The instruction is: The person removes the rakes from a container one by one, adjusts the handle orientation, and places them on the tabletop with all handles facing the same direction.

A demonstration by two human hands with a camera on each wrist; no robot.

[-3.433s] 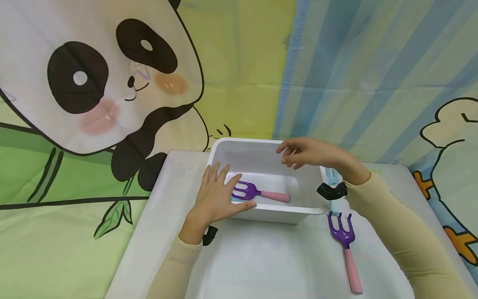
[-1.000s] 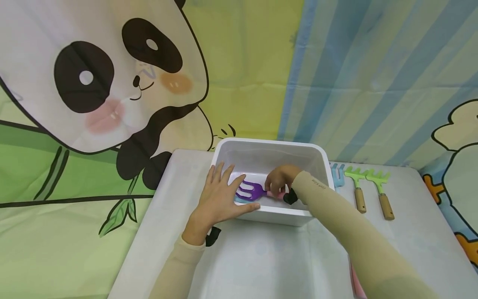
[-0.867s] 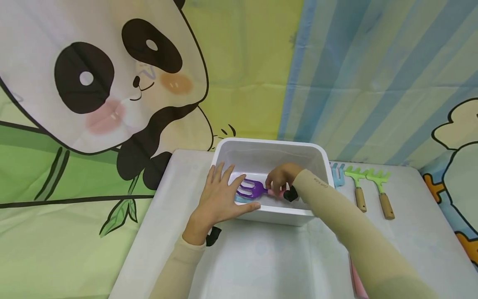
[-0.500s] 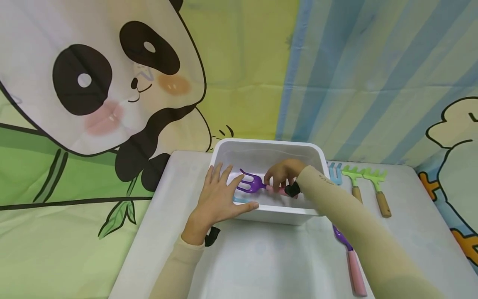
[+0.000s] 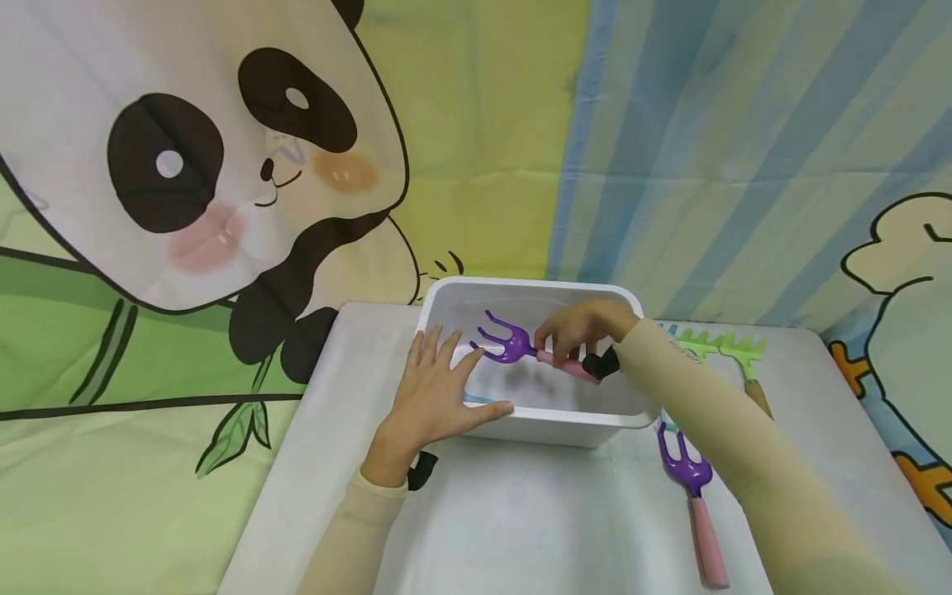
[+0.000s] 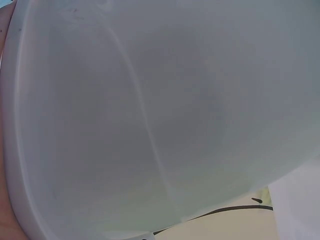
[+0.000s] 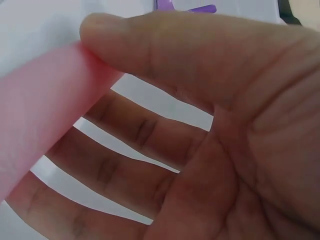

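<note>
A garden hand fork with purple tines and a pink handle [image 5: 510, 342] is held above the floor of a white plastic bin [image 5: 535, 420]. My right hand [image 5: 578, 329] pinches its handle between thumb and fingers; the right wrist view shows the thumb pressed on the pink handle [image 7: 50, 100]. My left hand [image 5: 435, 388] rests with spread, straight fingers over the bin's front left rim. Part of a light blue tool [image 5: 478, 398] lies on the bin floor, mostly hidden by the left hand. In the left wrist view the bin wall [image 6: 165, 110] fills the picture.
Right of the bin, another purple hand fork with a pink handle [image 5: 687, 478] lies on the white table [image 5: 521, 521]. Green rakes [image 5: 744, 351] with wooden handles and light blue tools lie behind it, partly covered by the right sleeve. A printed panda curtain [image 5: 476, 149] hangs behind.
My right hand came down into the bin, took the purple fork by its handle, and has lifted it up and slightly right, tines tilting upward. My left hand stays at the rim.
</note>
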